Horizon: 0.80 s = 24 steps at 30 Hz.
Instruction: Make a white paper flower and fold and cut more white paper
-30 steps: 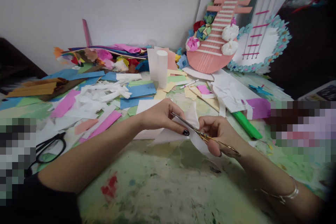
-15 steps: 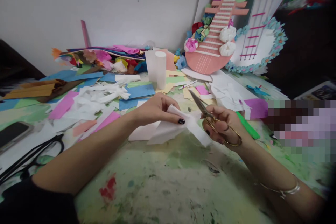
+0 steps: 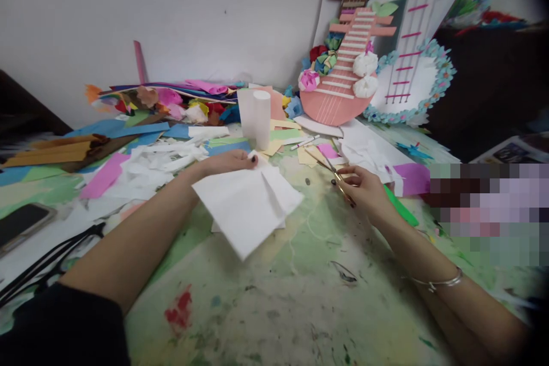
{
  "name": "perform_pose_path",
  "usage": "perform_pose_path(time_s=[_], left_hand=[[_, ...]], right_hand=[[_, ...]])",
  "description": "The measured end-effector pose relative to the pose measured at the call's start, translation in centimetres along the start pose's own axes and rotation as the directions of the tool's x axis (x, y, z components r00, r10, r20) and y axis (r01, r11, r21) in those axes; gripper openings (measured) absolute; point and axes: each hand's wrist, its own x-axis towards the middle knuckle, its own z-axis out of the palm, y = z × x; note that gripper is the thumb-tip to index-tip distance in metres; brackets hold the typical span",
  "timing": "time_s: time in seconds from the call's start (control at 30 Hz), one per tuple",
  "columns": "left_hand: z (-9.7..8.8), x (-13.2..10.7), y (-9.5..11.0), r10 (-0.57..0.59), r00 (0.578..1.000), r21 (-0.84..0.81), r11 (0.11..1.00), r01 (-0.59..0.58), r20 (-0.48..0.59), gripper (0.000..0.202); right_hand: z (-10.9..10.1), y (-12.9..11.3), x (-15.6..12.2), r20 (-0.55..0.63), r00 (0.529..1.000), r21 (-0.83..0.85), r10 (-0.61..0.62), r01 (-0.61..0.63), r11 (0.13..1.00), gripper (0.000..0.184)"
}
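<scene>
White paper point(image 3: 244, 200), folded or layered, hangs from my left hand point(image 3: 229, 163), whose thumb pinches its upper edge. The paper's lower corner points toward me above the paint-stained table point(image 3: 266, 309). Part of another white sheet shows beneath it. My right hand point(image 3: 364, 191) holds gold-handled scissors point(image 3: 338, 177) low over the table, right of the paper and apart from it. The scissor blades point away and to the left. Some fingers of both hands are hidden.
White paper strips point(image 3: 146, 168), a phone point(image 3: 26, 223) and black glasses point(image 3: 55, 263) lie on the left. A white paper roll point(image 3: 261, 120) stands at the back. Paper instruments point(image 3: 338, 86) lean against the wall. Purple paper point(image 3: 412, 178) lies right.
My left hand has moved left and back with the paper, which now hangs turned toward me. My right hand has lowered the scissors away from the paper toward the table.
</scene>
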Motion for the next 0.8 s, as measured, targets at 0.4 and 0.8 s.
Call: perform_pose_path(time_s=[0.4,0.8], left_hand=[[-0.4,0.9,-0.2,-0.128,0.978,0.147,0.984,0.104,0.163,0.029],[1.0,1.7,-1.7,-0.301,0.954,-0.014,0.954,0.301,0.009,0.041]], right_hand=[[-0.6,0.3,-0.2,0.154,0.947,-0.788,-0.281,0.290,0.544,0.030],[5.1,-0.1,-2.5,0.539,0.681,-0.471,-0.496,0.732,0.492,0.054]])
